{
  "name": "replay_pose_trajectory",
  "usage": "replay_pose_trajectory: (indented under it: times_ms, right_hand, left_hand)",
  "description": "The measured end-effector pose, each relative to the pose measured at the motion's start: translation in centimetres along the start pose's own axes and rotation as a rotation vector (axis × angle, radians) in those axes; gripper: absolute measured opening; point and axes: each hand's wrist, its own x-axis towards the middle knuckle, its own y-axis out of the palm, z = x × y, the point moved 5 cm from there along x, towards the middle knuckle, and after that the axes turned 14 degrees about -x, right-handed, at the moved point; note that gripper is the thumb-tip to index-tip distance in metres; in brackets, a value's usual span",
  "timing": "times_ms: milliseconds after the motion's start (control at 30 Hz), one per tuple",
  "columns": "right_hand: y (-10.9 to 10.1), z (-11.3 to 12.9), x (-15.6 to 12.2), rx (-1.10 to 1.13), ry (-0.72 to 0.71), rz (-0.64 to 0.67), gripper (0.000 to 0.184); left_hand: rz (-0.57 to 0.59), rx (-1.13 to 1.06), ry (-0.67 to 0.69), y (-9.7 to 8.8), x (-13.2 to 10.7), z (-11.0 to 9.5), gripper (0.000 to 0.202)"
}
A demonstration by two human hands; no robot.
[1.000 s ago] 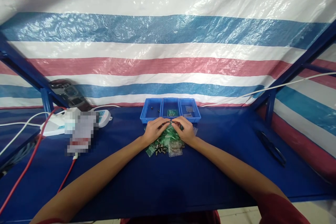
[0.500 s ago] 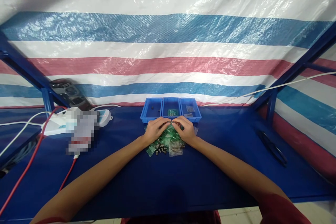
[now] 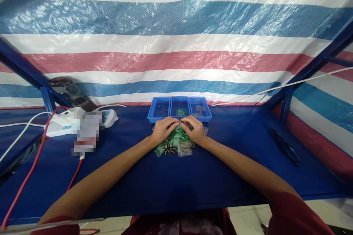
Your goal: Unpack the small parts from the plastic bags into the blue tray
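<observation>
My left hand [image 3: 162,130] and my right hand [image 3: 195,131] meet at the fingertips over a small pile, in front of the blue bins. Both are closed in a pinch around a tiny dark part [image 3: 180,121], too small to name. Below them lies the pile, with green pieces [image 3: 176,138] that look like small circuit boards or green packets. Several black and silver cylindrical parts [image 3: 169,149] lie at its near left. A clear plastic bag [image 3: 184,149] with small pieces inside rests at its near right. My fingers hide the far side of the pile.
Three joined blue bins [image 3: 179,118] stand behind my hands, with small parts in each. At left are a white power strip [image 3: 59,129], a blurred-out device [image 3: 89,130] and a red cable [image 3: 41,147]. Dark tweezers-like tool or glasses [image 3: 285,147] lie at right. A striped sheet [image 3: 176,60] hangs behind.
The camera view has tilted down slightly, so the scene sits higher. Both hands stay together over the pile, with the fingertips shifted a little around the tiny part.
</observation>
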Motion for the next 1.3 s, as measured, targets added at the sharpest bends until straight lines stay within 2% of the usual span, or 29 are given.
replay_pose_trajectory:
  times_ms: [833, 1300]
  right_hand:
    - [0.22, -0.13, -0.2, -0.003, -0.011, -0.006, 0.015]
    - [0.22, 0.1, -0.07, 0.009, -0.028, -0.008, 0.013]
  left_hand:
    - [-0.001, 0.015, 0.035, 0.03, -0.14, 0.02, 0.017]
    - [-0.053, 0.024, 0.024, -0.48, 0.26, -0.76, 0.013]
